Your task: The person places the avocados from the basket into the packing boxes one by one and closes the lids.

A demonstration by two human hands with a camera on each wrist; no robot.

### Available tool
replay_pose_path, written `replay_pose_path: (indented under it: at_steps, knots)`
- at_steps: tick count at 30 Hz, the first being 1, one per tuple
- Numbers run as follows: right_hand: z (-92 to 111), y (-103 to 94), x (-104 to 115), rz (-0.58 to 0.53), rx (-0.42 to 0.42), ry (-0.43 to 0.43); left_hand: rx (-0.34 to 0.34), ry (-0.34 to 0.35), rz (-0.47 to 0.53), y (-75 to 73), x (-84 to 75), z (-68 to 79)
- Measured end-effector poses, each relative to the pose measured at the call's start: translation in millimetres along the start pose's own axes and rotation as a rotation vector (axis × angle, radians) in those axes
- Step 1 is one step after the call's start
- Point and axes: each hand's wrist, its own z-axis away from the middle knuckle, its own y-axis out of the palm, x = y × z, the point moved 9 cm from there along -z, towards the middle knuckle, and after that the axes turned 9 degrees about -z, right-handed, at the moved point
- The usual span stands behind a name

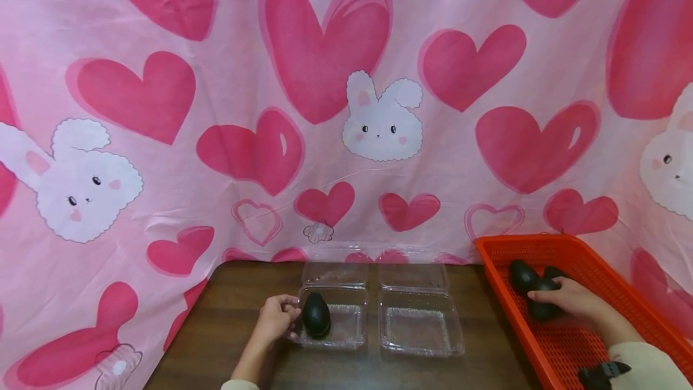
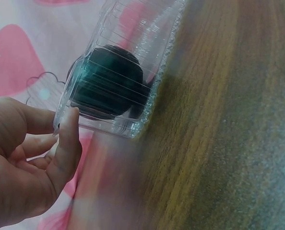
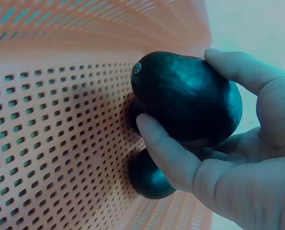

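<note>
Table [image 1: 227,312] and basket [image 1: 509,303], two boxes around six o'clock

The basket stands at four o'clock, perhaps for easy reach. Left box [image 1: 349,324], at six, and right box [image 1: 417,321], at five, are both open. The left hand [image 1: 278,318] pinches the left box's rim, probably for steadying; its forearm slants toward seven. The right hand [image 1: 576,300], forearm toward four, curls round the held avocado [image 3: 185,98] inside the basket. Another avocado [image 1: 316,316] lies in the left box's nine-o'clock half.
</note>
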Motion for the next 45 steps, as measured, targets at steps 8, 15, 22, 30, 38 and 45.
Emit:
replay_pose_path:
  at_steps: [8, 15, 22, 30, 38, 45]
  knots:
    - [5.5, -1.3, 26.9, 0.053, -0.049, -0.116, -0.007, 0.013, -0.011, 0.2, -1.5, 0.6]
    - [8.4, -5.7, 42.8, 0.177, -0.126, -0.223, -0.006, 0.010, -0.014, 0.6, -3.1, 1.7]
    - [15.7, -1.7, 70.0, 0.282, -0.248, -0.363, -0.016, 0.001, -0.010, -2.0, -5.5, 2.1]
    - [18.3, 16.2, 99.7, 0.269, -0.288, -0.455, -0.015, 0.004, -0.014, -1.0, -6.0, 0.9]
    - [21.6, 42.5, 125.0, 0.217, -0.266, -0.514, -0.008, 0.013, -0.014, 0.7, -5.3, -0.7]
    - [23.3, 67.6, 142.2, 0.172, -0.267, -0.574, -0.006, 0.016, -0.021, 1.6, -1.6, -1.9]
